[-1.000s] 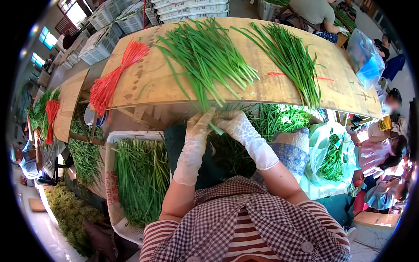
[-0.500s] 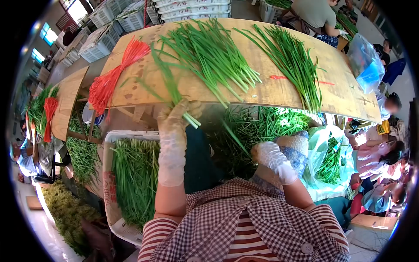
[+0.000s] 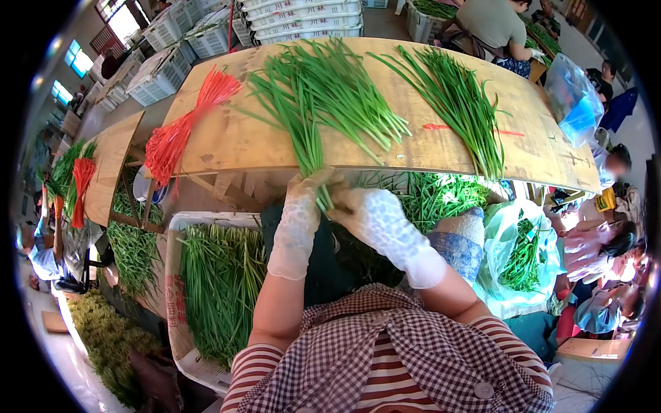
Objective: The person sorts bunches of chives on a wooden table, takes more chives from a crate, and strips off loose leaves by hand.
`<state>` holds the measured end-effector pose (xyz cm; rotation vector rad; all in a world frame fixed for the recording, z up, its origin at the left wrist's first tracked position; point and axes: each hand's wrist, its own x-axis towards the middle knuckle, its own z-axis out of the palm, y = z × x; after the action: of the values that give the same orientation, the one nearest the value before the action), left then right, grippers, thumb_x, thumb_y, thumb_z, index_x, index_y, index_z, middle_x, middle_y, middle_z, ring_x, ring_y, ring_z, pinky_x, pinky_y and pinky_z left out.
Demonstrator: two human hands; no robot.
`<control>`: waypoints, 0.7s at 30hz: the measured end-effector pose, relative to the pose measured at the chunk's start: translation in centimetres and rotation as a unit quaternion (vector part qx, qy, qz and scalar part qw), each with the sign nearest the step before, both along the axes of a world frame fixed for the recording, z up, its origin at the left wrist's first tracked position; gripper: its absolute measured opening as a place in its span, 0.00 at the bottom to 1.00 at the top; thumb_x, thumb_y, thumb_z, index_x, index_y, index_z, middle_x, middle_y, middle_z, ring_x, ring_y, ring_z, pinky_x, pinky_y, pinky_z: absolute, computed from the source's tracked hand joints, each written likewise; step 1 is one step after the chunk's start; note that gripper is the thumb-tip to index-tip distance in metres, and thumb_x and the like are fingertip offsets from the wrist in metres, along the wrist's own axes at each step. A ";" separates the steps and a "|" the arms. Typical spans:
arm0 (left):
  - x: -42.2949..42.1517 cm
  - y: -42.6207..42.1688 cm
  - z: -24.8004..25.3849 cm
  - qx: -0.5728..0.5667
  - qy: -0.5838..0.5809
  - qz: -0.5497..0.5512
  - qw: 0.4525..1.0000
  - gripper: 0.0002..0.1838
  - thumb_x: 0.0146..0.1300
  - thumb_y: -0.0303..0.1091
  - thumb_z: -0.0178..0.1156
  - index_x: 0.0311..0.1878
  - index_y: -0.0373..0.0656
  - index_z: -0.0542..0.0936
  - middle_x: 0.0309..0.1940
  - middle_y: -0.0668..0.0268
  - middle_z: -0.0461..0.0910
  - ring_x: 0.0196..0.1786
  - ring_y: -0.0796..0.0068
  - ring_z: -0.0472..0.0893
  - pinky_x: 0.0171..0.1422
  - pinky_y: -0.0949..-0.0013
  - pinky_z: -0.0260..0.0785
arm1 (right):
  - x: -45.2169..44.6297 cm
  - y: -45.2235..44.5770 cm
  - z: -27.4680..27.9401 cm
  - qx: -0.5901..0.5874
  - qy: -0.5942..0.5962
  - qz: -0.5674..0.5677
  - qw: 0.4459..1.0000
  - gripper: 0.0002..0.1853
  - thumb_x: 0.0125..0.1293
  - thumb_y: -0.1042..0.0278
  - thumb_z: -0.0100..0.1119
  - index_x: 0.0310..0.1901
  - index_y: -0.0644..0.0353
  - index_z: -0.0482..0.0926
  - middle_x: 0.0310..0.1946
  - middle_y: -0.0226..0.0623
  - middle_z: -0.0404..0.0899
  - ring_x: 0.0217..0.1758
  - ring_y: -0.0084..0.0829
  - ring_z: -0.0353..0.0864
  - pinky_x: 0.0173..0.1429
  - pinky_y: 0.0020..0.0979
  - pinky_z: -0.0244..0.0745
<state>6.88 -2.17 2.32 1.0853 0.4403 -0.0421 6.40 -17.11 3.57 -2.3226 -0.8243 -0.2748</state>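
Observation:
Both my hands wear pale translucent gloves. My left hand point(image 3: 307, 191) is closed round the lower stems of a small bunch of green stalks point(image 3: 308, 144), whose leaves reach up over the table point(image 3: 227, 141). Beside it, my right hand point(image 3: 354, 206) has its fingers bent together at the stem ends; what they pinch, if anything, is hidden. A loose pile of stalks point(image 3: 365, 103) lies just right of the bunch. Farther right, another bunch point(image 3: 461, 103) rests across a red tie point(image 3: 511, 133). Red ties point(image 3: 180, 131) lie gathered at the table's left.
A white crate point(image 3: 173, 275) of green stalks stands at my left. Loose greens point(image 3: 447, 196) lie below the table edge, near a plastic bag point(image 3: 490, 237) at right. Stacked white crates point(image 3: 303, 20) stand behind the table. A person point(image 3: 489, 27) sits at back right; others are at both sides.
The right hand went down to the right, then came back up beside the left. The left hand lifted away leftward with a few stalks and has returned; the bunch in it looks thicker.

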 end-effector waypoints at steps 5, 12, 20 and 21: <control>-0.6 0.7 -0.7 -0.155 -0.039 -0.055 0.986 0.07 0.65 0.31 0.56 0.41 0.37 0.75 0.22 0.69 0.70 0.25 0.72 0.72 0.33 0.66 0.68 | 2.8 -2.4 1.7 -0.180 -0.109 -0.241 0.947 0.13 0.61 0.56 0.62 0.31 0.58 0.79 0.20 0.42 0.77 0.23 0.42 0.80 0.26 0.39 0.74; 0.4 -1.2 -0.8 -0.078 0.005 -0.034 0.996 0.08 0.65 0.32 0.59 0.41 0.38 0.77 0.27 0.67 0.76 0.31 0.72 0.78 0.38 0.67 0.77 | 1.1 -2.1 2.4 -0.126 -0.047 -0.078 0.988 0.17 0.58 0.51 0.64 0.30 0.59 0.82 0.23 0.45 0.79 0.27 0.45 0.81 0.32 0.41 0.75; -0.5 -2.0 0.7 -0.212 -0.008 0.012 0.977 0.11 0.61 0.27 0.56 0.45 0.32 0.75 0.36 0.58 0.78 0.32 0.67 0.78 0.50 0.61 0.77 | 8.8 -3.5 1.0 -0.233 -0.078 -0.219 0.944 0.14 0.55 0.58 0.66 0.37 0.59 0.84 0.30 0.45 0.82 0.36 0.43 0.83 0.40 0.39 0.76; -0.4 -1.7 0.5 -0.217 -0.015 -0.001 0.976 0.11 0.61 0.28 0.55 0.45 0.32 0.74 0.38 0.57 0.78 0.32 0.68 0.77 0.48 0.62 0.77 | 8.3 -3.4 1.5 -0.188 -0.072 -0.222 0.954 0.14 0.56 0.58 0.66 0.37 0.59 0.84 0.30 0.46 0.82 0.35 0.43 0.83 0.40 0.39 0.76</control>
<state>6.48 -3.90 2.87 0.6542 0.3807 -0.1182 14.73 -20.53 5.03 -2.8667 -0.4331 -0.5228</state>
